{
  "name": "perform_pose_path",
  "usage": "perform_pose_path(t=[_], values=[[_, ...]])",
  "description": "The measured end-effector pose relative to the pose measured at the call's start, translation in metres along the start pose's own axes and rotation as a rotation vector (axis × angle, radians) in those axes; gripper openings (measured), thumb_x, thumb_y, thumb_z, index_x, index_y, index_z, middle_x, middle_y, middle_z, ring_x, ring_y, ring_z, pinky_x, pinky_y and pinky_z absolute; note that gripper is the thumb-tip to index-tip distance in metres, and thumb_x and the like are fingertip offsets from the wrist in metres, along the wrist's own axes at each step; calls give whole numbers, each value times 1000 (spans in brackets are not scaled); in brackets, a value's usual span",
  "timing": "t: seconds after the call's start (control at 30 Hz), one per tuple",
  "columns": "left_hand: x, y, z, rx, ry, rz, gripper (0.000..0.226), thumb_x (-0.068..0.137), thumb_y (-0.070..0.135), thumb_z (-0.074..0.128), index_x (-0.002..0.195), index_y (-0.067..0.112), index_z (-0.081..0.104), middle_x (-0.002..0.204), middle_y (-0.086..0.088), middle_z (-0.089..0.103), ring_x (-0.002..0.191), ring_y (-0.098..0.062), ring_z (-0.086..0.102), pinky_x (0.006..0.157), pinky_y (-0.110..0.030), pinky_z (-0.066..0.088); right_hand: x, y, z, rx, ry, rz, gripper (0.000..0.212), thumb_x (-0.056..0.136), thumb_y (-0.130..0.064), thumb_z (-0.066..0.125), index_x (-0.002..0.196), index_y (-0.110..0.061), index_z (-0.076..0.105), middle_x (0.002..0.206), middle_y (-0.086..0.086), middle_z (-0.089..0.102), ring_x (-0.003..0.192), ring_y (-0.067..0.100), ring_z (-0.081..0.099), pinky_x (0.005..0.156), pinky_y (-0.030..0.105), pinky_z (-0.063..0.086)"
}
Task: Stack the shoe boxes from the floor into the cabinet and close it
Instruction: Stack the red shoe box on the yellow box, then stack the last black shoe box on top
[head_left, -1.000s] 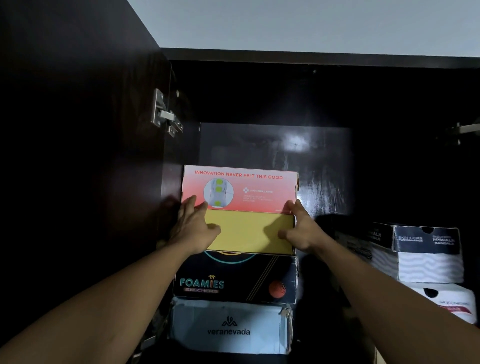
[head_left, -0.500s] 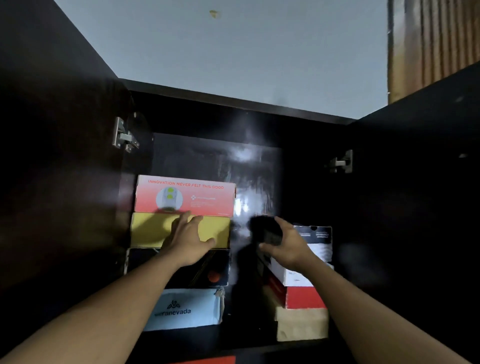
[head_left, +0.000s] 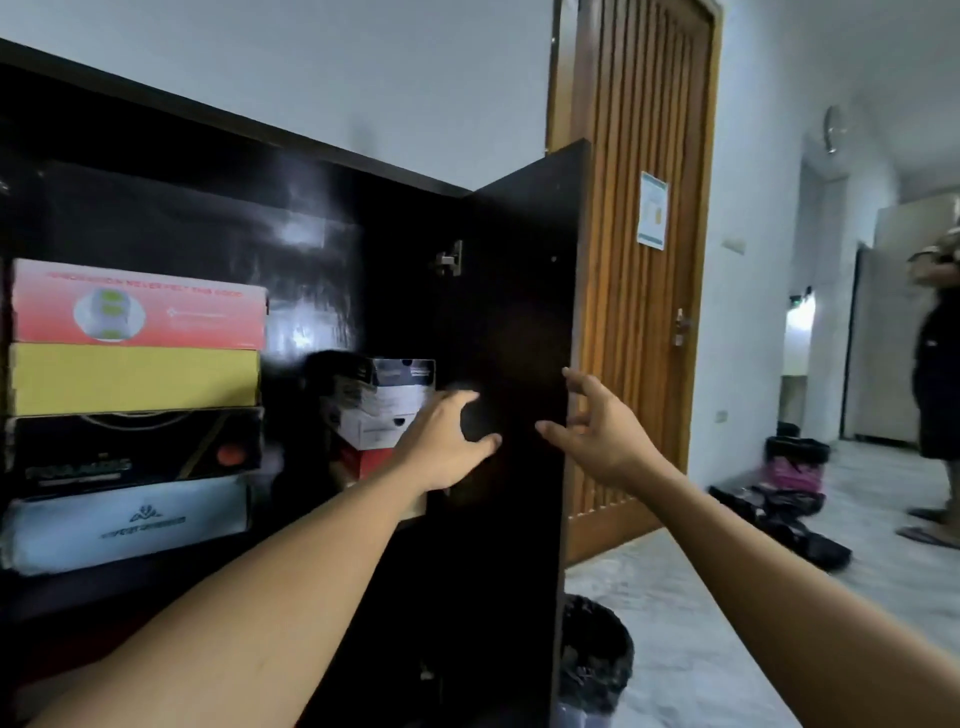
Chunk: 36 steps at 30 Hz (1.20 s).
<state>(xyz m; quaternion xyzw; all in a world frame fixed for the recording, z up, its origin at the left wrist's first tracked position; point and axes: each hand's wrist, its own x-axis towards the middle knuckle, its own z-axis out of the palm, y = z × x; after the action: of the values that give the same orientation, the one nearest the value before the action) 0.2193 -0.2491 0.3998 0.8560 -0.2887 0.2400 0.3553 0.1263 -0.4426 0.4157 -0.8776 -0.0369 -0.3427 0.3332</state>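
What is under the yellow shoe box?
Directly under the yellow box sits a black box with an orange dot, then a pale box. What that one rests on is lost in shadow.

A slatted wooden door (head_left: 644, 270) is seen shut, with a paper notice (head_left: 653, 210) stuck on it. A black-lined bin (head_left: 595, 660) is parked on the marble floor (head_left: 691, 613), dark bags (head_left: 779, 514) are seen lying further along, and a person (head_left: 937, 358) is stood at the far right.
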Motion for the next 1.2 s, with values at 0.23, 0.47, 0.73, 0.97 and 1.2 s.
perform_pose_path(t=[0.23,0.47,0.73,0.97,1.2], values=[[3,87,77,-191,-115,141,59,86,48,67,138,28,48,133,3,51,116,-16,55,97,-41,51,-41,69,-82,-126,174,256,82,84,-36,75,151,-23,30,151,2,43,124,25,58,102,48,50],[-12,108,198,-300,-314,107,60,85,47,68,137,27,48,132,3,51,113,-18,56,93,-35,48,-97,174,-105,-177,198,532,78,84,-34,75,149,-19,34,146,7,50,128,24,52,105,40,46],[-47,75,389,-276,-637,-29,66,84,44,70,141,21,45,134,-5,51,119,-22,55,97,-33,48,-169,352,-97,-164,132,864,79,87,-29,73,151,-12,30,149,18,43,133,31,47,105,38,43],[-112,24,555,-267,-837,-163,68,82,45,71,140,24,43,130,2,52,118,-18,54,94,-29,45,-254,523,-82,-184,81,1163,85,83,-29,78,151,-8,30,145,23,46,129,35,50,102,44,46],[-170,-32,676,-415,-934,-283,82,61,41,82,133,39,43,118,18,61,109,-6,63,88,-29,54,-316,639,-57,-182,19,1279,103,74,-34,85,153,-7,24,153,19,37,135,34,44,104,43,46]])
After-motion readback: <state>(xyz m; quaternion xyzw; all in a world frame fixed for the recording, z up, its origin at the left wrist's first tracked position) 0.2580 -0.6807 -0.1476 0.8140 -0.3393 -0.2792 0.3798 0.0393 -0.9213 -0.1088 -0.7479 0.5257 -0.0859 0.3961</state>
